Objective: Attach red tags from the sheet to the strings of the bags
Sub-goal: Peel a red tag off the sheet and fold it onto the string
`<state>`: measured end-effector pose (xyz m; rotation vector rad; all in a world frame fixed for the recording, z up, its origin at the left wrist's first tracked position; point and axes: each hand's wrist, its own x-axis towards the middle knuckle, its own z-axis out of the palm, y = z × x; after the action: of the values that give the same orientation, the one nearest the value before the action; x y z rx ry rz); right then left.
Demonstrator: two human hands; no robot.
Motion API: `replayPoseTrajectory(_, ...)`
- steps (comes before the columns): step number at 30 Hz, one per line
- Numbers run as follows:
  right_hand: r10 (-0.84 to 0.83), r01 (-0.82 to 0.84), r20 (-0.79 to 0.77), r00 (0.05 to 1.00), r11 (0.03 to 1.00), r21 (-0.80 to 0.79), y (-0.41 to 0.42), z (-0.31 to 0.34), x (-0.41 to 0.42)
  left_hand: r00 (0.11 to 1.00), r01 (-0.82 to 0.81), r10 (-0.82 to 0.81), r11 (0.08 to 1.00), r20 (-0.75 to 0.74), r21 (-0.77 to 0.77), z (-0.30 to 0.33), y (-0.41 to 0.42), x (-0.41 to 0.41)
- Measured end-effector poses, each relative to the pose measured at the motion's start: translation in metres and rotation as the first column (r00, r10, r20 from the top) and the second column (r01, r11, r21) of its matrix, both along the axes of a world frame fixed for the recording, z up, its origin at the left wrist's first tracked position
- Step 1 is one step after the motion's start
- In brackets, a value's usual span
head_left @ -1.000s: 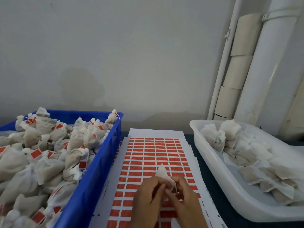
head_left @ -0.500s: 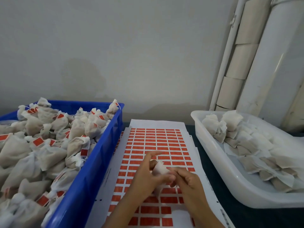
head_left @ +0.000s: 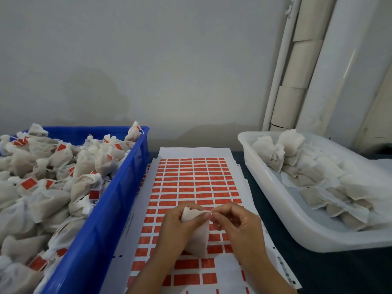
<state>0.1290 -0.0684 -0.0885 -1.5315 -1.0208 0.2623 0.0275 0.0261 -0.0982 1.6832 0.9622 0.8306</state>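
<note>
A white sheet of red tags (head_left: pixel 191 183) lies flat on the dark table between two bins. Above its near half, my left hand (head_left: pixel 176 228) grips a small white mesh bag (head_left: pixel 198 234) that hangs point-down. My right hand (head_left: pixel 237 225) pinches the bag's top corner at its fingertips. Any string or tag between the fingers is too small to make out.
A blue crate (head_left: pixel 110 209) on the left is heaped with bags bearing red tags. A white tub (head_left: pixel 282 206) on the right holds untagged bags. Cardboard tubes (head_left: pixel 297 66) and white pipes stand against the wall at the back right.
The bag has turned and now hangs point-down from my left hand. My right hand has moved up to pinch its top corner. The camera has tilted slightly.
</note>
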Motion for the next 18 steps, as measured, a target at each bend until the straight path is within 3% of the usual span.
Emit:
replayPoseTrajectory(12, -0.046, 0.060, 0.196, 0.980, 0.996, -0.067, 0.0006, -0.0041, -0.0020, 1.000, 0.012, -0.013, 0.998, 0.021, 0.069, 0.0035, -0.0077, -0.0014)
replayPoseTrajectory(18, -0.148, 0.179, 0.249, 0.957, 0.978, -0.107, 0.0012, -0.0069, 0.0056, 0.999, -0.052, 0.051, 0.996, 0.014, 0.068, 0.0011, -0.0030, -0.0024)
